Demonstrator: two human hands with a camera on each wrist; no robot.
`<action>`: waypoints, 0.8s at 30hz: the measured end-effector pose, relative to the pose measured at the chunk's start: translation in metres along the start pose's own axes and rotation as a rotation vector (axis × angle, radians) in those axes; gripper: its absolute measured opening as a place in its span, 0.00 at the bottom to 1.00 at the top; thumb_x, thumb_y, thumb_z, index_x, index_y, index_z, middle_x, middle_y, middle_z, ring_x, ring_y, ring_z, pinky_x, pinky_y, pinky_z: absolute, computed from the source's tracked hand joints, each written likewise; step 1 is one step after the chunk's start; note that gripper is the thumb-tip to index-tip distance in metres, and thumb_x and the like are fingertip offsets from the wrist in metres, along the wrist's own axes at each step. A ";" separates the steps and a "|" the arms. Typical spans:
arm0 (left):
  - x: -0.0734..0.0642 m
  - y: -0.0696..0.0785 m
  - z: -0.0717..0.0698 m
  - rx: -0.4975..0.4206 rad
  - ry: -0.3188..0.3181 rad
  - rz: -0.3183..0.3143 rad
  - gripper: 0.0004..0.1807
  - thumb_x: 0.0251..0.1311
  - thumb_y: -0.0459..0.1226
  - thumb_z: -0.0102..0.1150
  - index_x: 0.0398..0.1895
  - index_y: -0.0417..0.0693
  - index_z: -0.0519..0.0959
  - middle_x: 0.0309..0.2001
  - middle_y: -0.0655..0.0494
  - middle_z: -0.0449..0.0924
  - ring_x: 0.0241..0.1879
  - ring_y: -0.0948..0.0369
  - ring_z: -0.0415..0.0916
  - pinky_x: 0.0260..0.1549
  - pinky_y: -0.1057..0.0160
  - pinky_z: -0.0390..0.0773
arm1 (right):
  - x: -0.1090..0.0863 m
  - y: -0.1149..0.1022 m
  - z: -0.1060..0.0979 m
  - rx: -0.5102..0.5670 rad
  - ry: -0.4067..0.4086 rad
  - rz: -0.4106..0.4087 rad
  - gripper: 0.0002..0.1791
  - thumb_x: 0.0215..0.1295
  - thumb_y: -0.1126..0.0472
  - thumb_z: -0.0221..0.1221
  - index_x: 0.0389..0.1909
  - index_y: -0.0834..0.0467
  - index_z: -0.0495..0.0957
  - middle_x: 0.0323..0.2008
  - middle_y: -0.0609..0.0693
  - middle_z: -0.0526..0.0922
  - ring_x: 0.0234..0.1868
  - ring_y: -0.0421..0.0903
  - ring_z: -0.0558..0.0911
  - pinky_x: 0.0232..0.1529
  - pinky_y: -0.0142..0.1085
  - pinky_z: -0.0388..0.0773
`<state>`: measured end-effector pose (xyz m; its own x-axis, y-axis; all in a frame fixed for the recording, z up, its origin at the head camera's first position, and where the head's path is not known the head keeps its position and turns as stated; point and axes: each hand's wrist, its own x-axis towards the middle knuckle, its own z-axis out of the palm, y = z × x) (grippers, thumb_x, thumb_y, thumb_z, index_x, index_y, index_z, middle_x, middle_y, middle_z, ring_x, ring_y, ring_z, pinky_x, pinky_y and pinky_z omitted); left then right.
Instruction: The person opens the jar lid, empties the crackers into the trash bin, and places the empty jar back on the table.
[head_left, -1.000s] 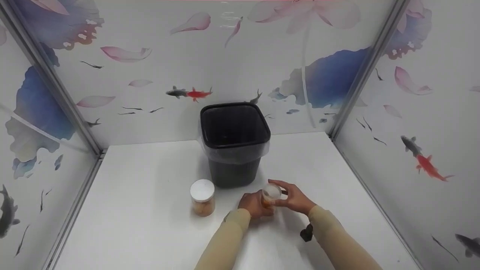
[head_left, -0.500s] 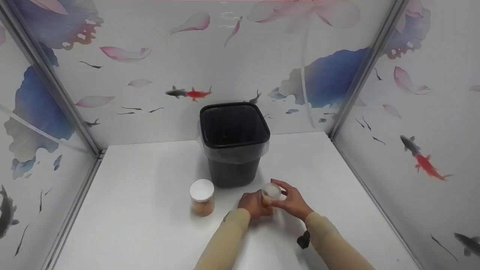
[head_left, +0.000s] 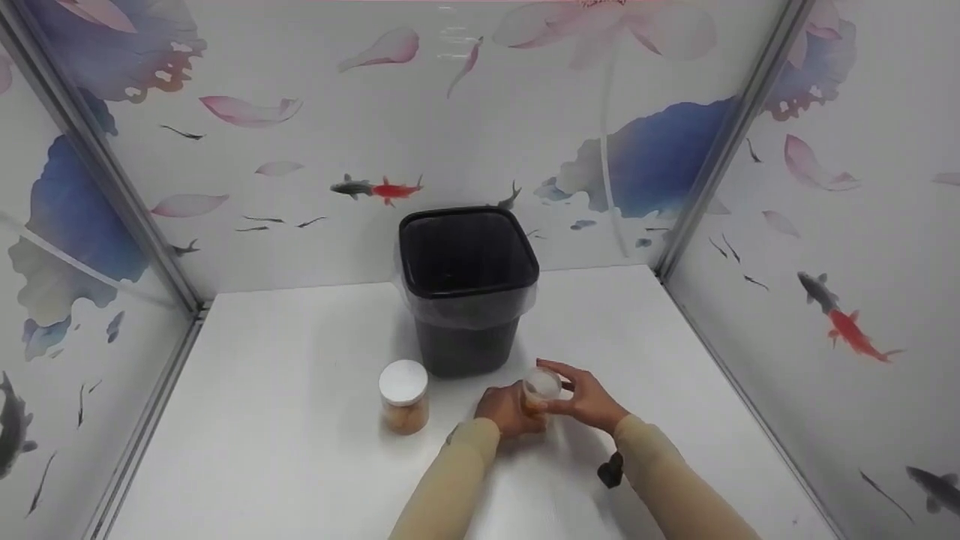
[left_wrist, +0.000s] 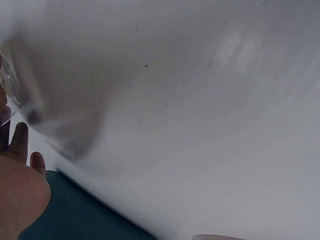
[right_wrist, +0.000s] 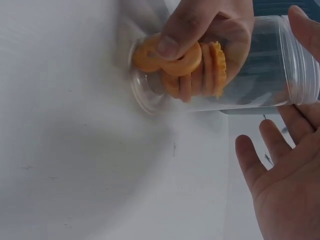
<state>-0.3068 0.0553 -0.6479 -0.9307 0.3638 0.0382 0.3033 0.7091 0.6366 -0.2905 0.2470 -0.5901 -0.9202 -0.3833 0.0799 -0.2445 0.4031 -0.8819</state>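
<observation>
A clear jar [head_left: 541, 384] stands on the white table, held between both hands. My left hand [head_left: 502, 412] grips its lower body, the thumb lying across the front in the right wrist view. Around the ridged clear top curl the thumb and fingers of my right hand [head_left: 591, 401]; whether a lid sits there I cannot tell. Inside the jar, orange-yellow cookies [right_wrist: 175, 60] show near the bottom, one looped and others with scalloped edges. Only part of a hand [left_wrist: 22, 187] and the jar's edge [left_wrist: 11, 82] appear in the left wrist view.
Left of the hands stands another clear jar [head_left: 406, 415] with a white lid [head_left: 403, 381] and tan contents. Behind it is a black bin [head_left: 469, 345] with a clear bag over its rim. Patterned walls enclose the white table [head_left: 285, 435] on three sides.
My right hand shifts slightly about the jar's top, its forearm moving a little to the left and back. The left hand and the jar stay where they were.
</observation>
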 end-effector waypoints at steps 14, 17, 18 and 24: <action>-0.001 0.000 -0.002 0.039 -0.009 0.022 0.31 0.43 0.55 0.76 0.50 0.53 0.77 0.40 0.68 0.82 0.43 0.61 0.77 0.54 0.56 0.72 | -0.015 -0.034 0.010 0.056 0.085 0.007 0.38 0.56 0.64 0.72 0.68 0.59 0.70 0.64 0.57 0.74 0.68 0.58 0.68 0.65 0.62 0.59; -0.001 0.000 -0.001 0.011 -0.018 -0.005 0.33 0.41 0.54 0.78 0.51 0.53 0.78 0.40 0.68 0.82 0.44 0.60 0.76 0.53 0.56 0.73 | -0.013 -0.035 0.005 0.048 0.048 0.002 0.37 0.57 0.65 0.71 0.69 0.58 0.70 0.67 0.58 0.71 0.69 0.58 0.66 0.66 0.62 0.59; 0.000 -0.001 -0.001 0.003 -0.021 -0.011 0.33 0.41 0.54 0.78 0.51 0.53 0.78 0.41 0.68 0.82 0.44 0.60 0.76 0.53 0.56 0.73 | -0.013 -0.036 0.004 0.044 0.038 0.002 0.37 0.57 0.65 0.70 0.69 0.58 0.70 0.68 0.58 0.70 0.69 0.58 0.66 0.66 0.62 0.59; 0.002 -0.001 0.001 -0.010 -0.026 -0.027 0.34 0.40 0.52 0.80 0.52 0.53 0.78 0.42 0.68 0.82 0.44 0.61 0.76 0.53 0.57 0.73 | -0.013 -0.038 0.000 0.028 0.012 0.019 0.36 0.59 0.63 0.70 0.69 0.58 0.69 0.69 0.60 0.68 0.70 0.58 0.65 0.66 0.62 0.59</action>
<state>-0.3086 0.0556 -0.6493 -0.9328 0.3605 0.0012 0.2763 0.7127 0.6447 -0.2692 0.2363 -0.5574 -0.9281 -0.3660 0.0684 -0.2185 0.3866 -0.8960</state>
